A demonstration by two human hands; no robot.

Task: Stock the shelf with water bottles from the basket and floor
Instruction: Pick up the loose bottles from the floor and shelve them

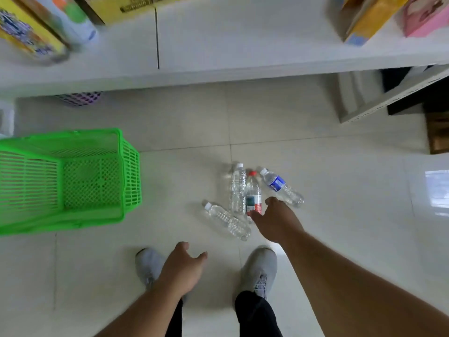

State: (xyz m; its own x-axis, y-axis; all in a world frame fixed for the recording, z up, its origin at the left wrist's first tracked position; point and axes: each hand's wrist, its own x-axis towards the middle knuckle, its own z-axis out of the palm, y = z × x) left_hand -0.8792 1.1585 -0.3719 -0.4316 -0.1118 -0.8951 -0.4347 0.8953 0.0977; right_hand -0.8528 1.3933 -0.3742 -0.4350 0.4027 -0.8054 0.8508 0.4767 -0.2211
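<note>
Several clear water bottles lie on the tiled floor. One has a red cap (253,193), one a blue label (280,186), and two are plain with white caps, one beside the red-capped bottle (238,188) and one nearer my feet (227,220). My right hand (274,220) hangs just above the lower end of the red-capped bottle, fingers spread, holding nothing. My left hand (182,268) hovers lower, over my left shoe, fingers loosely curled and holding nothing. The green plastic basket (121,166) stands on the floor at left; no bottles show inside it. The white shelf (218,45) runs across the top.
Yellow boxes (26,32) and a bottle with a green cap (77,20) stand on the shelf's left; orange and pink packages (371,18) stand on its right. A purple mesh item (80,98) sits under the shelf. Another shelf unit (388,93) stands at right.
</note>
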